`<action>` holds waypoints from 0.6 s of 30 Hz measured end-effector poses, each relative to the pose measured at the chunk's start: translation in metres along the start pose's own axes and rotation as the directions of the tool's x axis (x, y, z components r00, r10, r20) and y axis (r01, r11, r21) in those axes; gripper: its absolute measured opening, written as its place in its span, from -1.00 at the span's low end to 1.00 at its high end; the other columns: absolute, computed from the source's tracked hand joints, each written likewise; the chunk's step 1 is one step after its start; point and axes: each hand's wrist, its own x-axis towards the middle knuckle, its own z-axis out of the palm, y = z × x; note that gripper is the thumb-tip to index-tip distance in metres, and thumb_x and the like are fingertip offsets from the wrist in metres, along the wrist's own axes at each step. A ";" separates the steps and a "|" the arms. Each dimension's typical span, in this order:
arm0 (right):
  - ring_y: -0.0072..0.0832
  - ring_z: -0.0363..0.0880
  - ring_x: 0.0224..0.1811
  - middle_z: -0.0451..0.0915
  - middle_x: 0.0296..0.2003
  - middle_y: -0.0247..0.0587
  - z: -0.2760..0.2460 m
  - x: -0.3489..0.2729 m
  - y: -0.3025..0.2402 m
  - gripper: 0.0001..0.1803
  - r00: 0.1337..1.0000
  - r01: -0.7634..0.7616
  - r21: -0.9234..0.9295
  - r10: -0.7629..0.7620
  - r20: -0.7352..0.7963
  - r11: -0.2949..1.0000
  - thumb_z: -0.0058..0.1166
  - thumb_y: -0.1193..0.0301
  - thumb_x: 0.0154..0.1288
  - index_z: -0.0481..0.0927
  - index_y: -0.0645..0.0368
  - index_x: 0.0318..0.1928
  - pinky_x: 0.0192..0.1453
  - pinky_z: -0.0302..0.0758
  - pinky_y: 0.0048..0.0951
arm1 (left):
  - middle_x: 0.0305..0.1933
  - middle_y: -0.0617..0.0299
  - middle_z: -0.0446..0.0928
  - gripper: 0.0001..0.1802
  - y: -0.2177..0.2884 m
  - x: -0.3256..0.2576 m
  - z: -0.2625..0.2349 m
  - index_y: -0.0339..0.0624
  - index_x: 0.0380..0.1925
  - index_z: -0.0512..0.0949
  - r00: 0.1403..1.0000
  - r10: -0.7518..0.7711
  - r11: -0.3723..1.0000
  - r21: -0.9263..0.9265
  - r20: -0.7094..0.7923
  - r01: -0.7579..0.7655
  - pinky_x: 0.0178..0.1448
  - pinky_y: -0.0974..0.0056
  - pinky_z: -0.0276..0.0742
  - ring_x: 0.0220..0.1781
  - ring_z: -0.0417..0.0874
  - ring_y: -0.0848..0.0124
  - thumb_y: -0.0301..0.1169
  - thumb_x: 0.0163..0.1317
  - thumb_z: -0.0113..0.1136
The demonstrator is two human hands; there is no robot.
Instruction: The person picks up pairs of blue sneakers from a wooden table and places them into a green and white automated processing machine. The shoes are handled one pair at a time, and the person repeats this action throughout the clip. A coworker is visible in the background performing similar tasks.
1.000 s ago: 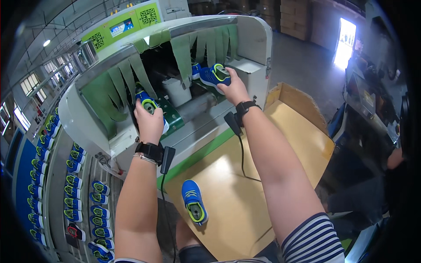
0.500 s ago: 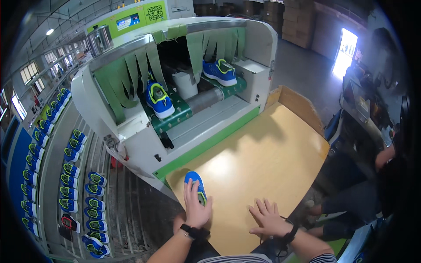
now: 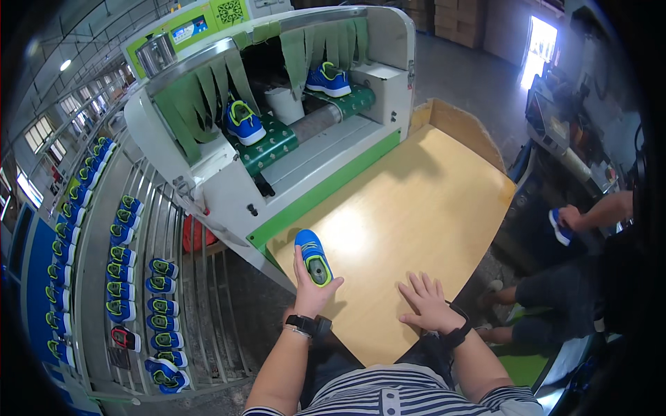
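Note:
A blue sneaker (image 3: 310, 244) with yellow-green trim rests near the left edge of a wooden tabletop (image 3: 388, 222), toe pointing away from me. My left hand (image 3: 312, 290) is round its heel end, fingers along its left side and thumb at the right of the heel. Palm down and fingers spread, my right hand (image 3: 429, 303) lies on the wood with nothing in it. Beyond the tabletop, two more blue sneakers, a left one (image 3: 244, 125) and a right one (image 3: 329, 80), sit on the green belts of a white machine (image 3: 312, 159).
Green strips (image 3: 201, 104) hang over the machine's opening. On my left stands a slatted rack (image 3: 208, 305) with several rows of blue shoes and one red-and-black shoe (image 3: 125, 338). At the right, another person's hand (image 3: 570, 217) holds a blue shoe (image 3: 559, 227).
My left hand has shifted from over the sneaker to its left side and heel. The right hand stays flat. The other person's hand and shoe have come into view. The view has tilted downward.

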 end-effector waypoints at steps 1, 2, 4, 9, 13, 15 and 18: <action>0.17 -0.34 0.72 -0.17 0.69 -0.03 -0.001 0.000 0.001 -0.01 1.000 -0.001 -0.003 0.001 -0.005 1.000 0.10 -0.27 0.37 0.02 -0.29 0.66 0.66 -0.34 0.37 | 0.62 -0.17 0.00 0.46 0.002 0.000 0.000 -0.13 0.65 -0.27 1.000 -0.020 1.000 0.013 0.008 0.020 0.65 -0.02 0.16 0.65 0.10 -0.06 -0.37 -0.07 0.67; 0.17 -0.34 0.72 -0.17 0.69 -0.04 0.000 0.001 0.002 -0.01 1.000 0.000 -0.002 0.000 -0.007 1.000 0.10 -0.27 0.37 0.02 -0.30 0.67 0.66 -0.34 0.36 | 0.63 -0.18 -0.02 0.50 0.003 -0.001 -0.001 -0.12 0.65 -0.28 0.999 -0.039 0.999 0.027 0.016 0.039 0.66 -0.02 0.15 0.65 0.09 -0.06 -0.37 -0.10 0.69; 0.17 -0.33 0.72 -0.17 0.69 -0.04 0.003 0.001 0.003 0.00 1.000 -0.007 -0.010 0.007 -0.007 1.000 0.09 -0.29 0.36 0.02 -0.31 0.67 0.66 -0.34 0.36 | 0.65 -0.18 -0.06 0.54 0.001 -0.001 0.001 -0.12 0.65 -0.31 0.997 -0.069 0.997 0.030 0.024 0.068 0.67 -0.01 0.14 0.66 0.07 -0.06 -0.37 -0.15 0.71; 0.16 -0.34 0.72 -0.18 0.69 -0.05 0.005 0.001 0.003 0.00 1.000 -0.002 -0.003 0.002 -0.007 1.000 0.08 -0.30 0.36 0.01 -0.31 0.67 0.66 -0.36 0.36 | 0.70 -0.17 -0.25 0.67 -0.017 -0.005 -0.003 -0.17 0.64 -0.38 0.992 -0.081 0.996 -0.014 0.098 0.083 0.71 0.04 0.05 0.71 -0.06 -0.06 -0.35 -0.29 0.77; 0.14 -0.36 0.72 -0.19 0.70 -0.05 0.008 0.003 0.006 0.00 1.000 -0.002 0.004 0.002 -0.010 1.000 0.07 -0.30 0.36 0.01 -0.31 0.67 0.66 -0.38 0.35 | 0.71 -0.18 -0.33 0.73 -0.017 -0.009 -0.012 -0.20 0.63 -0.42 0.985 0.012 0.987 0.153 0.170 -0.038 0.73 0.02 -0.02 0.74 -0.19 -0.06 -0.30 -0.32 0.80; 0.13 -0.36 0.73 -0.19 0.70 -0.06 0.010 0.003 0.006 0.00 1.000 0.002 0.017 -0.001 -0.012 1.000 0.07 -0.30 0.36 0.01 -0.31 0.67 0.66 -0.39 0.35 | 0.68 -0.20 -0.18 0.61 -0.021 -0.010 -0.007 -0.22 0.63 -0.32 0.991 -0.082 0.996 -0.028 0.103 0.085 0.69 0.02 0.09 0.69 -0.01 -0.08 -0.32 -0.24 0.77; 0.13 -0.36 0.73 -0.17 0.69 -0.06 0.007 0.001 0.006 -0.02 1.000 -0.003 0.025 0.003 -0.016 1.000 0.08 -0.28 0.37 0.04 -0.30 0.66 0.65 -0.36 0.37 | 0.61 -0.19 -0.04 0.48 -0.015 -0.007 0.001 -0.24 0.62 -0.19 0.999 -0.032 0.997 0.066 -0.007 0.032 0.63 0.01 0.18 0.61 0.14 -0.09 -0.34 -0.16 0.72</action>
